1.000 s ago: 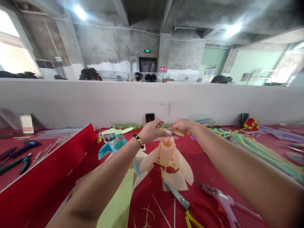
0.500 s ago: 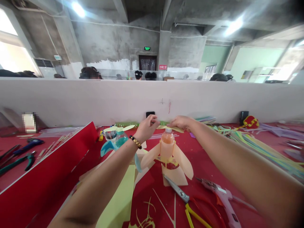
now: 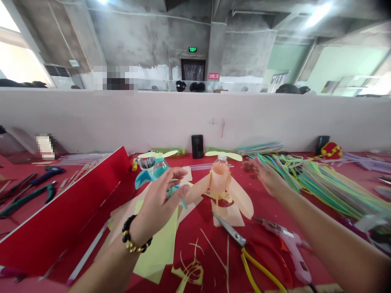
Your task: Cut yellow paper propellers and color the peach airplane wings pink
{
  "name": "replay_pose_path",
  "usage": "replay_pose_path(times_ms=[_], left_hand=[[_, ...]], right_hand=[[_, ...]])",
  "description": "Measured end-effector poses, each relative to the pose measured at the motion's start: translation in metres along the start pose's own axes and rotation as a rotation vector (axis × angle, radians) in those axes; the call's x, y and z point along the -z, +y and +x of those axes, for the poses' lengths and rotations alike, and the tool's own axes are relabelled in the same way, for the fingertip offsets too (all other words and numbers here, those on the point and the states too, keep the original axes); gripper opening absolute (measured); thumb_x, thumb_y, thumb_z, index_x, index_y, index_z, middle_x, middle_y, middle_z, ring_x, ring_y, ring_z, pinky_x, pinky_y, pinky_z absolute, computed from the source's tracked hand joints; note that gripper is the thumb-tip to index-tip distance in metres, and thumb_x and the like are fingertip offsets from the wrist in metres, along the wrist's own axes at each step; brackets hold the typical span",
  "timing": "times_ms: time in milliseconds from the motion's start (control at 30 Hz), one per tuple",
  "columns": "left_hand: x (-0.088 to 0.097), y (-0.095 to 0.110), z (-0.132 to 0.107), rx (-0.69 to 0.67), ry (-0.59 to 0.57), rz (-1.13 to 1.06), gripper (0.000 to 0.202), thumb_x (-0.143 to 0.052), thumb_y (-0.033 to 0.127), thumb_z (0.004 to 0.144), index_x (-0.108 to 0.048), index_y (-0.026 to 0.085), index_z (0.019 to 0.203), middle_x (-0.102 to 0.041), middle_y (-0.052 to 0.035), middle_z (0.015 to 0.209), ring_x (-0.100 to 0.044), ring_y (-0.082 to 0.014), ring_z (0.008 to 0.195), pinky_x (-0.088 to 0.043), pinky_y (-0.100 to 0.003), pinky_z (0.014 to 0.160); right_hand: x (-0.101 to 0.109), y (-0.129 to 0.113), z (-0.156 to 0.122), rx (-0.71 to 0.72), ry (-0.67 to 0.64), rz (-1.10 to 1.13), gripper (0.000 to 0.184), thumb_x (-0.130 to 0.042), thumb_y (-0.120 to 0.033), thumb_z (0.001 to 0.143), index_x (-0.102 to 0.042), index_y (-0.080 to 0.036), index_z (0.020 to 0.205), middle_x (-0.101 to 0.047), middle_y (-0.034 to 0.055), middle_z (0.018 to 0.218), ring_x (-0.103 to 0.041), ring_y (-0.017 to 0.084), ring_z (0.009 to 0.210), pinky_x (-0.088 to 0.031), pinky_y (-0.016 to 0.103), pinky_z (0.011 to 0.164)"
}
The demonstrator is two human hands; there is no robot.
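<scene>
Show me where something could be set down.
Bare red table shows between the right fin of the orange bottle, right hand and pink glue gun. Crowded: colored strips at right, yellow sheet and scissors in front.

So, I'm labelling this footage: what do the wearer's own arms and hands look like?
The left wrist wears a bracelet of black and gold-coloured beads. The right wrist shows nothing worn. Both forearms are without sleeves as far as they show, and the fingers are ungloved.
</scene>
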State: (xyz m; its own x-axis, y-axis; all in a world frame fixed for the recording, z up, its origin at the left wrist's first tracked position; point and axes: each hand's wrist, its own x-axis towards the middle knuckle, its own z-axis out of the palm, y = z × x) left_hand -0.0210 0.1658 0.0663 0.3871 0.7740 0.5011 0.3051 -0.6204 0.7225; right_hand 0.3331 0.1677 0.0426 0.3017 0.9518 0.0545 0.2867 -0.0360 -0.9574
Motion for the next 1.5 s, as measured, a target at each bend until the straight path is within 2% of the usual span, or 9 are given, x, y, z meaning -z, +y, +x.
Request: replay_pose_path(times_ms=[100, 200, 467, 667, 833, 967, 1100, 1300, 1500], left_hand=[[-0.015, -0.017, -0.016, -0.005, -0.042, 0.106, 0.029, -0.056, 0.034, 0.09, -0.052, 0.029, 0.118, -0.057, -0.0064, 0.125, -0.056, -0.0236, 0.115, -0.05, -0.043, 0.097], [-0.03, -0.031, -0.021, -0.045, -0.047, 0.151, 0.029, -0.053, 0.033, 0.091, -0.05, 0.028, 0.12, -0.056, -0.0084, 0.128, -0.053, -0.0253, 0.12, -0.049, -0.045, 0.097], [-0.046, -0.064, -0.029, -0.131, 0.024, 0.24, 0.031, -0.054, 0.027, 0.091, -0.048, 0.028, 0.122, -0.05, -0.0084, 0.136, -0.044, -0.025, 0.13, -0.043, -0.046, 0.104], [-0.046, -0.07, -0.032, -0.108, -0.031, 0.221, 0.03, -0.052, 0.025, 0.092, -0.047, 0.027, 0.122, -0.046, -0.0093, 0.139, -0.044, -0.0248, 0.13, -0.044, -0.046, 0.103], [-0.047, -0.073, -0.03, -0.075, 0.069, 0.028, 0.049, -0.062, 0.031, 0.087, -0.038, 0.028, 0.13, -0.043, -0.0111, 0.136, -0.049, -0.0252, 0.124, -0.051, -0.043, 0.096], [-0.048, -0.073, -0.026, -0.025, 0.172, -0.222, 0.055, -0.067, 0.035, 0.083, -0.036, 0.027, 0.127, -0.041, -0.0118, 0.137, -0.058, -0.0199, 0.109, -0.055, -0.038, 0.089], [-0.047, -0.065, -0.022, -0.015, 0.182, -0.388, 0.041, -0.066, 0.036, 0.083, -0.037, 0.026, 0.111, -0.049, -0.0089, 0.127, -0.061, -0.0173, 0.104, -0.057, -0.032, 0.081], [-0.04, -0.025, -0.044, 0.149, -0.019, -0.596, 0.047, -0.068, 0.031, 0.081, -0.034, 0.027, 0.113, -0.058, -0.0064, 0.117, -0.063, -0.017, 0.102, -0.054, -0.034, 0.087], [-0.029, -0.009, -0.082, 0.398, -0.202, -0.779, 0.057, -0.072, 0.026, 0.078, -0.033, 0.027, 0.119, -0.064, -0.0022, 0.098, -0.064, -0.0136, 0.085, -0.052, -0.028, 0.076]], right_hand=[[-0.004, 0.008, -0.013, 0.028, -0.108, -0.063, 0.043, -0.062, -0.056, 0.08, -0.063, -0.025, 0.109, -0.064, 0.0107, 0.124, -0.057, 0.029, 0.116, -0.045, 0.041, 0.095], [-0.016, 0.004, -0.012, 0.053, -0.217, -0.094, 0.057, -0.078, -0.042, 0.068, -0.06, -0.028, 0.121, -0.056, 0.0079, 0.137, -0.051, 0.03, 0.125, -0.042, 0.043, 0.101], [-0.057, -0.009, 0.012, 0.114, -0.424, 0.091, 0.058, -0.081, -0.027, 0.064, -0.062, -0.025, 0.118, -0.065, 0.0045, 0.125, -0.056, 0.026, 0.12, -0.043, 0.039, 0.101], [-0.074, -0.02, 0.021, 0.026, -0.3, 0.092, 0.038, -0.081, -0.023, 0.062, -0.067, -0.023, 0.098, -0.072, 0.0045, 0.105, -0.065, 0.027, 0.099, -0.051, 0.038, 0.085], [-0.06, -0.037, 0.019, -0.042, -0.281, 0.173, 0.03, -0.072, -0.035, 0.074, -0.064, -0.019, 0.098, -0.073, 0.0102, 0.1, -0.068, 0.026, 0.087, -0.053, 0.04, 0.079], [-0.052, -0.045, -0.012, -0.261, -0.445, 0.226, 0.046, -0.053, -0.052, 0.084, -0.064, -0.016, 0.111, -0.074, 0.0153, 0.093, -0.069, 0.031, 0.085, -0.053, 0.044, 0.074], [-0.053, -0.038, -0.058, -0.376, -0.362, 0.27, 0.057, -0.04, -0.058, 0.087, -0.057, -0.019, 0.125, -0.074, 0.0147, 0.096, -0.07, 0.032, 0.084, -0.054, 0.045, 0.071], [-0.056, -0.011, -0.122, -0.47, -0.251, 0.318, 0.07, -0.031, -0.065, 0.086, -0.05, -0.018, 0.134, -0.073, 0.0181, 0.102, -0.071, 0.034, 0.083, -0.055, 0.043, 0.069], [-0.091, 0.01, -0.176, -0.562, -0.206, 0.649, 0.058, -0.043, -0.058, 0.087, -0.055, -0.023, 0.131, -0.076, 0.0121, 0.094, -0.072, 0.032, 0.084, -0.056, 0.04, 0.071]])
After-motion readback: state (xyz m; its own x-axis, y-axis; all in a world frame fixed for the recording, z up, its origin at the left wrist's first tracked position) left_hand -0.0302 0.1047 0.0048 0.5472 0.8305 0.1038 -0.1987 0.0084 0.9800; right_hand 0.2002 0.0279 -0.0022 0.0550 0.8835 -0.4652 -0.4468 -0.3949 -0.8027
